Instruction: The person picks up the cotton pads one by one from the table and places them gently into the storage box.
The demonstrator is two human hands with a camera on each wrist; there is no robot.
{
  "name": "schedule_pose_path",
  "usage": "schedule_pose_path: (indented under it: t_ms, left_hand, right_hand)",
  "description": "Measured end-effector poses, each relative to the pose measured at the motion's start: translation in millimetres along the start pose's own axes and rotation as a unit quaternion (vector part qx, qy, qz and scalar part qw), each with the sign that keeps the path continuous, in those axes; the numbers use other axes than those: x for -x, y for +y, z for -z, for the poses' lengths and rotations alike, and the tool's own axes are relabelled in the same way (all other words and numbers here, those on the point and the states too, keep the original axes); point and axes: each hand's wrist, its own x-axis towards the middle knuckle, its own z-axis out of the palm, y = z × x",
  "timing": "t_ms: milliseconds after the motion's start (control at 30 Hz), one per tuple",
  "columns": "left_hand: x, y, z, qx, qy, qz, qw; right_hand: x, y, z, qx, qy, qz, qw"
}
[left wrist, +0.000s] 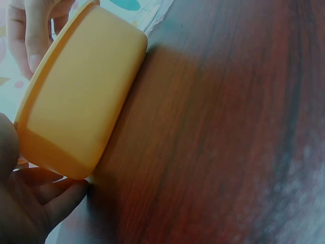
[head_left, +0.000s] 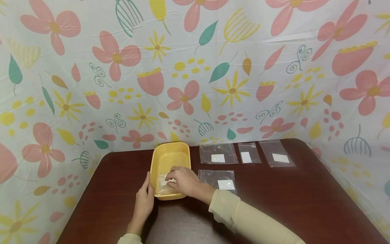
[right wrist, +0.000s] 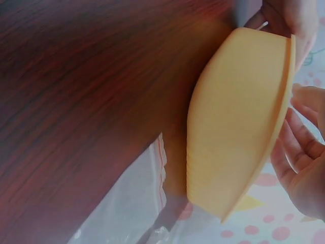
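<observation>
A yellow plastic tray [head_left: 170, 145] stands on the table, longer from front to back than across. My left hand [head_left: 144, 200] grips its left side near the front corner; in the left wrist view, the fingers [left wrist: 66, 203] curl round the tray's end. Inside the tray, at the front, lies a clear plastic bag [head_left: 163, 189] with a small white card in it. My right hand [head_left: 184, 181] reaches over the right rim, bent fingers at the card. Whether they pinch the bag, I cannot tell. In the right wrist view, the yellow wall [right wrist: 238, 117] hides part of the fingers.
Right of the tray, more clear zip bags with white cards lie flat: three along the back edge, including one bag [head_left: 217, 152], and a nearer bag [head_left: 210, 176] beside my right wrist. A floral sheet [head_left: 189, 67] hangs behind the dark wooden table [head_left: 274, 196].
</observation>
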Motion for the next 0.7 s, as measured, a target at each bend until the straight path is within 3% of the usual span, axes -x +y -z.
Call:
schedule_pose_path:
  t_ms: [433, 700]
  left_hand:
    - [0.9, 1.7, 0.9, -0.004, -0.007, 0.001, 1.0]
    - [2.2, 3.4, 1.6, -0.005, -0.008, 0.004, 0.9999]
  right_hand:
    - [26.9, 19.6, 25.7, -0.056, 0.067, 0.024, 0.996]
    - [47.4, 36.7, 37.8, -0.064, 0.065, -0.008, 0.996]
